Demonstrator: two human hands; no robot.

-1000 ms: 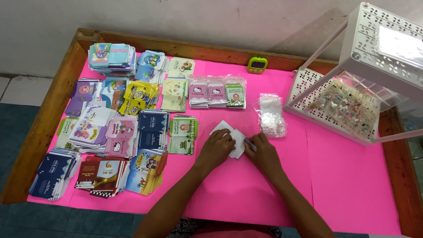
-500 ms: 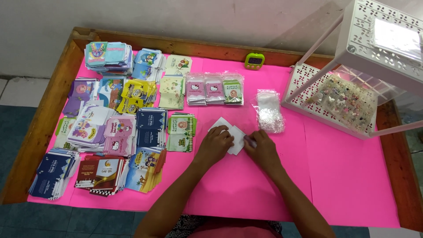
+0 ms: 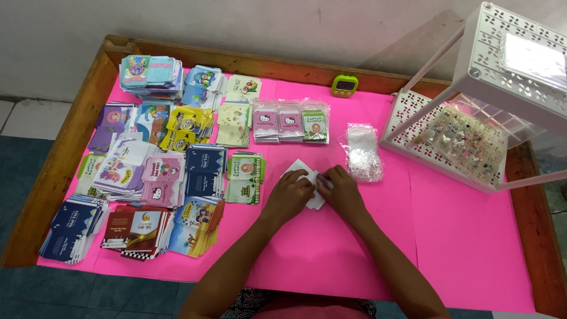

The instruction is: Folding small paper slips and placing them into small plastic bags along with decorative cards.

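Note:
Both my hands meet over a small white paper piece [image 3: 301, 171] in the middle of the pink table cover [image 3: 460, 248]. My left hand [image 3: 290, 195] pinches its left side. My right hand [image 3: 341, 192] grips its right side, and the fingers hide most of the paper. Just to the right of my hands lies a stack of clear plastic sleeves [image 3: 362, 151].
Many stacks of small colourful cards [image 3: 159, 171] fill the left half of the table. Three bagged card packs [image 3: 290, 121] lie behind my hands. A small green timer [image 3: 344, 85] sits at the back edge. A white perforated rack [image 3: 472, 112] holding small trinkets stands at the right.
My hands stay on the white paper and have drawn slightly closer together over it. The view has shifted a little; nothing else moved.

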